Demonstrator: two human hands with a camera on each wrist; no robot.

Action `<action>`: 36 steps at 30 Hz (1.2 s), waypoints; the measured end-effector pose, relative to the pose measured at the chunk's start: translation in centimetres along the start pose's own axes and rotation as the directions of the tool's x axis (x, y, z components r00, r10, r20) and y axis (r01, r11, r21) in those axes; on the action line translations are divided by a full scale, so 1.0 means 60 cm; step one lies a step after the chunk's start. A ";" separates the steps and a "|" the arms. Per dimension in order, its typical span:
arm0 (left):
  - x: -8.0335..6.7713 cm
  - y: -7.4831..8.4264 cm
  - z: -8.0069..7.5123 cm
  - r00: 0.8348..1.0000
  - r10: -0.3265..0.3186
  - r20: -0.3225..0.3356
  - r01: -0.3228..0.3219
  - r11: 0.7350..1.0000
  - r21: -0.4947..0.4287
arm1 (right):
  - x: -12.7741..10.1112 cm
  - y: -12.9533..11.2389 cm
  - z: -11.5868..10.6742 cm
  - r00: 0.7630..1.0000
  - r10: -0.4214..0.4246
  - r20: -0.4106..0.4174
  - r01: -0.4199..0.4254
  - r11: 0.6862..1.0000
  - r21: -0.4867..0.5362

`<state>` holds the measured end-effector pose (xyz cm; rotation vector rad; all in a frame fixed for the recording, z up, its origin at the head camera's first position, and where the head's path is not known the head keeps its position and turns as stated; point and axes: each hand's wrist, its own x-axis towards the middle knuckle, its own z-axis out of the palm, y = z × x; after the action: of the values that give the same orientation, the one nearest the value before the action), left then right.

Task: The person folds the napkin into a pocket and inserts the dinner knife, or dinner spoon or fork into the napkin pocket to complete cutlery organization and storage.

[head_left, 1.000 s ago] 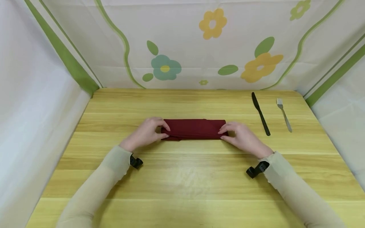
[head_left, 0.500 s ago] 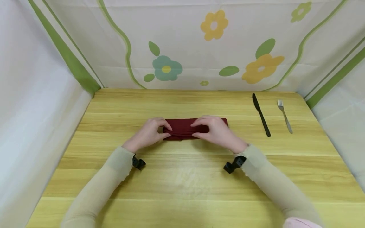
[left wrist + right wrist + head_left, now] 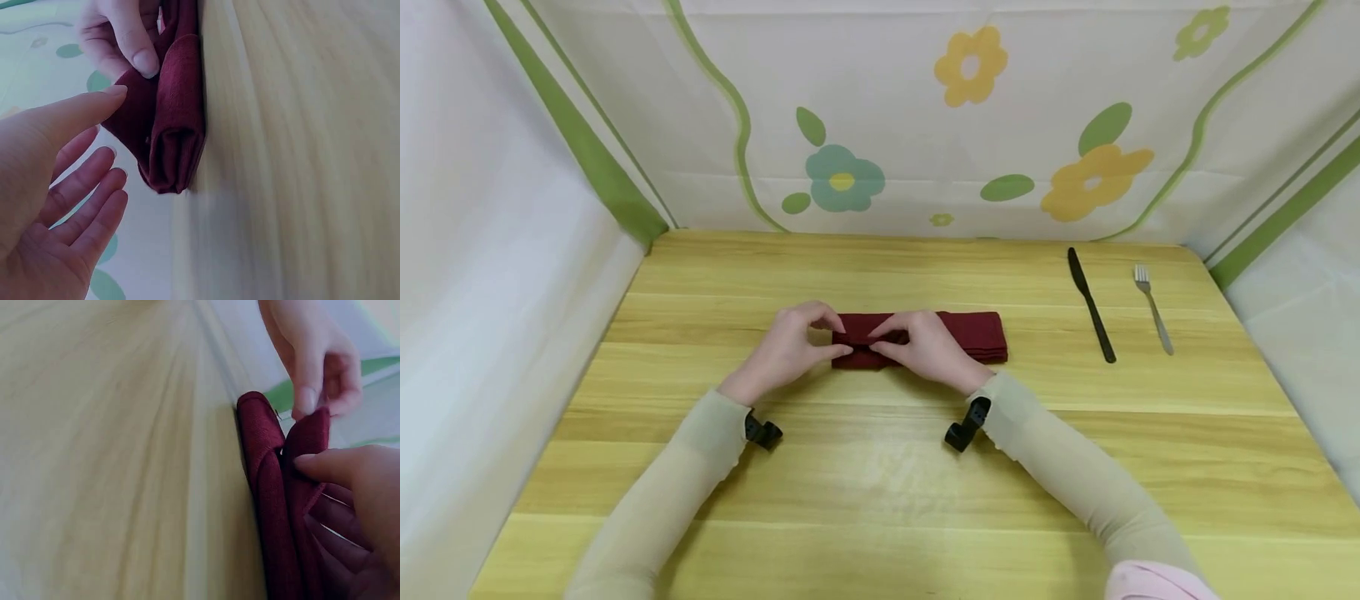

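A dark red cloth napkin (image 3: 973, 332), folded into a long narrow strip, lies across the middle of the table. My left hand (image 3: 790, 346) is at its left end, thumb and index finger at the edge of a raised flap. Close beside it, my right hand (image 3: 928, 346) pinches the same flap between thumb and fingers. The left wrist view shows the rolled layers at the end of the napkin (image 3: 178, 94), with the left thumb right at the flap's edge. In the right wrist view, the napkin's flap (image 3: 306, 437) stands up between both hands.
To the right on the wooden table (image 3: 880, 483) lie a black knife (image 3: 1092, 308) and a silver fork (image 3: 1153, 310), apart from the napkin. A white flowered curtain (image 3: 910, 125) hangs behind the table, with white cloth walls at both sides.
My right hand has slid left along the napkin from its right end to beside my left hand, uncovering the right end. The left hand has stayed at the left end. A flap now stands raised.
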<state>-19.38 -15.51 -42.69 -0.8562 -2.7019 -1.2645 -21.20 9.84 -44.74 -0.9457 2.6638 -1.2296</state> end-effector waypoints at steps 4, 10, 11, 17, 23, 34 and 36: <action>-0.009 -0.004 -0.006 1.000 0.014 0.003 -0.014 1.000 0.020 | 0.001 0.005 -0.005 0.994 0.112 -0.019 -0.108 0.985 0.132; -0.003 -0.010 0.001 0.993 0.038 0.116 -0.046 0.996 0.070 | 0.004 0.015 -0.009 0.983 0.186 0.004 -0.183 0.964 0.191; -0.001 -0.011 0.002 0.990 0.037 0.136 -0.048 0.996 0.078 | 0.005 0.017 -0.008 0.981 0.194 0.009 -0.192 0.961 0.197; 0.004 -0.015 0.002 0.976 -0.011 0.219 -0.023 0.988 0.152 | 0.007 0.017 -0.008 0.978 0.210 0.024 -0.210 0.953 0.219; 0.003 -0.017 0.001 0.976 0.020 0.215 -0.058 0.984 0.171 | 0.007 0.015 -0.010 0.976 0.217 0.022 -0.216 0.949 0.228; 0.003 -0.024 0.000 0.992 0.035 0.122 -0.047 0.994 0.099 | 0.007 0.015 -0.011 0.988 0.151 0.045 -0.157 0.960 0.233; 0.004 -0.026 0.001 0.993 0.041 0.112 -0.049 0.997 0.068 | 0.008 0.011 -0.011 0.992 0.111 0.065 -0.123 0.970 0.210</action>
<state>-20.35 -16.17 -43.78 -1.0007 -2.7750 -1.1388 -22.12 10.35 -44.70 -0.7667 2.4459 -1.4074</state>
